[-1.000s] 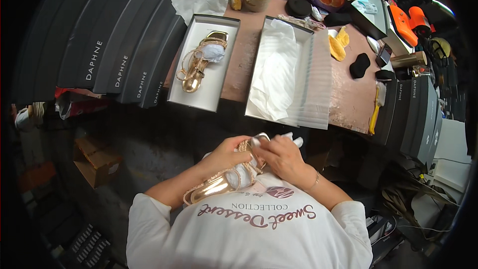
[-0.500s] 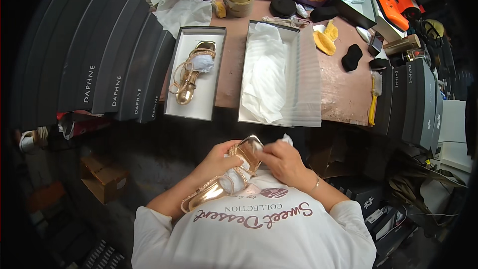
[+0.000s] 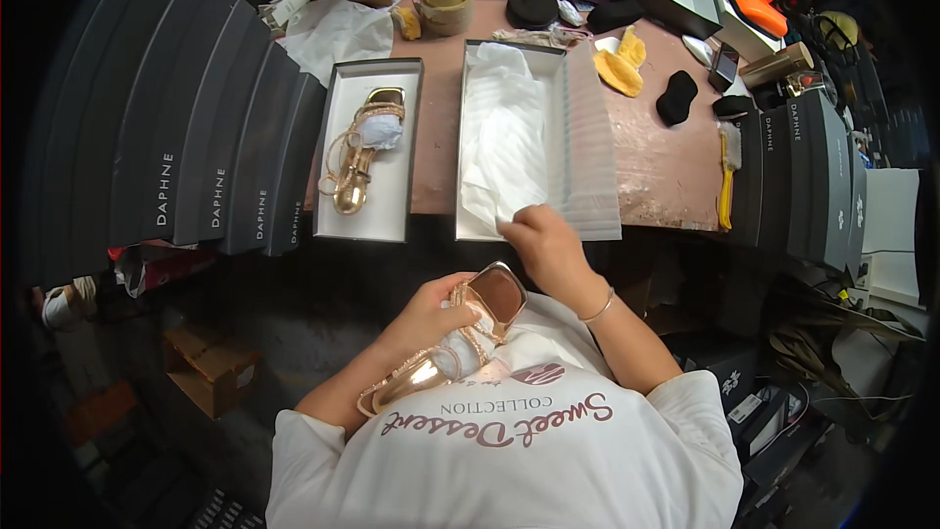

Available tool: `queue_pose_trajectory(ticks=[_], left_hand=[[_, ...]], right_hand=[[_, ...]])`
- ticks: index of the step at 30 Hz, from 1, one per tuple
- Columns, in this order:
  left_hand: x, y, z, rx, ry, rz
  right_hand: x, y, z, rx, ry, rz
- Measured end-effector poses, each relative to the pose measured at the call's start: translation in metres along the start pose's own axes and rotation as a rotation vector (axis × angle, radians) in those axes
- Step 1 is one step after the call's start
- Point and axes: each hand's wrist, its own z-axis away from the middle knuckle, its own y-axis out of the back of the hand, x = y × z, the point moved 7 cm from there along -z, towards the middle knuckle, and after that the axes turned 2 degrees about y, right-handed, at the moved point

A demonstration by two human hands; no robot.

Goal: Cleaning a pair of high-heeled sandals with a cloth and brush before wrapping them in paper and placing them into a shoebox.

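My left hand (image 3: 423, 321) is closed around a gold strappy sandal (image 3: 416, 378), held low against my shirt. Its heel end, with a squared shiny rim, points up and away. White stuffing sits under the sandal's straps. My right hand (image 3: 548, 253) is at the near edge of an open shoe box (image 3: 585, 225), its fingers pinched at the near end of the white tissue paper (image 3: 504, 127) inside; the exact grip is partly hidden. A matching gold sandal (image 3: 354, 181), also stuffed, lies in a second open box (image 3: 333, 220) to the left.
Grey shoe boxes (image 3: 201, 127) stand in a row on the left, and more boxes (image 3: 798, 157) stand at the right. On the table are a yellow-handled brush (image 3: 727, 186), yellow cloth pieces (image 3: 620, 71), a black pad (image 3: 677, 98) and a jar (image 3: 446, 8). A cardboard box (image 3: 211, 362) is on the floor.
My right hand has left the sandal's heel end and moved forward to the tissue paper in the box. My left hand still holds the sandal. The whole view has shifted slightly.
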Motion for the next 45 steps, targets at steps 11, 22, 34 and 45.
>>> queue_pose_trajectory(ticks=[11, 22, 34, 45], left_hand=[[0.000, 0.033, 0.009, 0.193, -0.081, 0.284], [0.042, 0.044, -0.002, 0.235, -0.205, 0.193], [0.155, 0.052, -0.123, 0.587, -0.903, -0.446], [0.109, 0.238, -0.081, 0.438, -0.120, -0.442]], right_hand=[[0.042, -0.017, 0.062, -0.127, -0.761, -1.085], [0.037, -0.002, 0.061, -0.045, -0.623, -0.980], [0.048, 0.044, 0.023, 0.361, -0.591, -1.174], [0.027, 0.027, -0.014, 0.136, -0.487, -0.912]])
